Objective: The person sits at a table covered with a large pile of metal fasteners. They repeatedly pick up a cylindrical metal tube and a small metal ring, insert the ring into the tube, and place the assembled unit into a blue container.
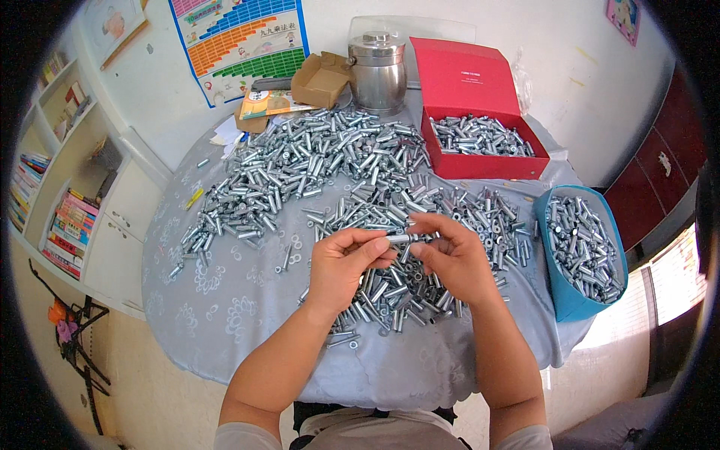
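Observation:
A silver expansion bolt (402,238) lies level between my two hands, above a heap of loose metal parts. My left hand (341,262) pinches its left end between thumb and fingers. At the other end, the fingers and thumb of my right hand (459,255) close around the bolt's tip, partly hiding it. Beneath both hands spreads a pile of loose bolts, sleeves, nuts and washers (405,292). Farther back and to the left is a larger heap of similar silver bolts (322,154).
A red box (487,166) with its lid up holds bolts at the back right. To the right stands a teal fabric bin (566,277) full of them. A steel canister (377,75) and a cardboard box (321,79) are at the back of the cloth-covered table (217,300).

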Tool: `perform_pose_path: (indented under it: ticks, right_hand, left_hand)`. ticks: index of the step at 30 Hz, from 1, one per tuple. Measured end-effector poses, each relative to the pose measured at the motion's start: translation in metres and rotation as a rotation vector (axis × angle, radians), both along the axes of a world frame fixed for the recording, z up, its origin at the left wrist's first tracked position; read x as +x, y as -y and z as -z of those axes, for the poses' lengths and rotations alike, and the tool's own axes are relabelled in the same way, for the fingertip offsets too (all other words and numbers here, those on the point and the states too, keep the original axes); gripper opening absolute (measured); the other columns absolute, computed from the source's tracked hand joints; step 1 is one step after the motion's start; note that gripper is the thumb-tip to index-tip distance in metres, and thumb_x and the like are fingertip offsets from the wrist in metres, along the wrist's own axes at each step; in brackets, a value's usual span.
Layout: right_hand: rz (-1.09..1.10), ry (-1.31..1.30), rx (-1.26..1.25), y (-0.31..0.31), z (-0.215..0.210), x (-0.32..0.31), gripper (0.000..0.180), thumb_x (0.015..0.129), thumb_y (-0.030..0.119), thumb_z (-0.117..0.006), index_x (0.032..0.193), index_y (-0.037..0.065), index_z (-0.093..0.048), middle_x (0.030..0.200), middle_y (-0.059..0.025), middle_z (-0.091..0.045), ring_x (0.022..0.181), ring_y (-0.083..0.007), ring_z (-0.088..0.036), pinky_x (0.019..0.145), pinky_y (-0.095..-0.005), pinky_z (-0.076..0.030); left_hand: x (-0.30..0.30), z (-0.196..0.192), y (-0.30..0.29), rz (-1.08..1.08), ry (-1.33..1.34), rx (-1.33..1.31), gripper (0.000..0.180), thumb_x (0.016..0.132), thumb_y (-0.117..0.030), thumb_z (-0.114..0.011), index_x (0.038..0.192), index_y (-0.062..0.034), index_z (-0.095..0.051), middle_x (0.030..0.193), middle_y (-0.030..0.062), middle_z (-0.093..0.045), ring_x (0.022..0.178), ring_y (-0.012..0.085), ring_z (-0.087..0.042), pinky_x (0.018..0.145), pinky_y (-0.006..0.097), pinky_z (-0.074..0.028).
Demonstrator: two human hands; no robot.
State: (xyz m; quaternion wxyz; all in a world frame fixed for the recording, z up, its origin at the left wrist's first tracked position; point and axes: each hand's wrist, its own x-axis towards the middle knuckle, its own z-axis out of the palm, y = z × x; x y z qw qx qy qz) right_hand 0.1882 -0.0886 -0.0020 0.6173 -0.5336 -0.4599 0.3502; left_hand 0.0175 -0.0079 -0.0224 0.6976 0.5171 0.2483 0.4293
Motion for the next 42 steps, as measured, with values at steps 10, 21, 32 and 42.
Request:
perform_pose_path:
  ticks: [10, 21, 32, 42]
  right_hand:
    - [-0.093, 0.024, -0.185, 0.0, 0.0, 0.008, 0.018, 0.089, 0.003, -0.068, 0.106, 0.0, -0.066, 0.091, -0.0027, -0.064, 0.06, -0.0048, -0.054, 0.052, -0.0216, -0.046]
    - [0.143, 0.736, 0.45, -0.004, 0.0, 0.004, 0.02, 0.083, 0.002, -0.07, 0.103, 0.005, -0.067, 0.092, -0.0109, -0.065, 0.073, -0.02, -0.064, 0.063, -0.0309, -0.051]
    - [0.155, 0.514, 0.089, 0.0, -0.002, -0.001, 0.03, 0.087, 0.007, -0.068, 0.116, 0.001, -0.065, 0.096, -0.0157, -0.069, 0.078, -0.0254, -0.067, 0.068, -0.0342, -0.053]
    - [0.025, 0.588, 0.088, 0.0, 0.001, -0.001, 0.028, 0.086, 0.01, -0.068, 0.114, 0.004, -0.066, 0.098, -0.0172, -0.068, 0.087, -0.0323, -0.067, 0.074, -0.0372, -0.053]
  left_hand:
    - [-0.001, -0.005, -0.002, -0.032, -0.033, -0.016, 0.015, 0.092, -0.009, -0.066, 0.1, 0.0034, -0.067, 0.088, 0.0141, -0.071, 0.076, 0.0205, -0.071, 0.066, 0.03, -0.06]
    - [-0.001, -0.011, -0.002, -0.047, -0.113, -0.179, 0.032, 0.093, -0.032, -0.067, 0.078, -0.0041, -0.061, 0.069, 0.0059, -0.063, 0.051, 0.0127, -0.06, 0.041, 0.024, -0.045]
    - [0.001, -0.007, -0.002, -0.078, -0.104, -0.111, 0.023, 0.092, -0.024, -0.069, 0.086, -0.0028, -0.064, 0.073, 0.0046, -0.064, 0.055, 0.011, -0.06, 0.044, 0.024, -0.047]
    - [-0.005, -0.013, -0.002, 0.033, -0.186, -0.048, 0.017, 0.091, -0.013, -0.068, 0.103, -0.0015, -0.066, 0.084, 0.0086, -0.069, 0.064, 0.0119, -0.064, 0.054, 0.023, -0.054]
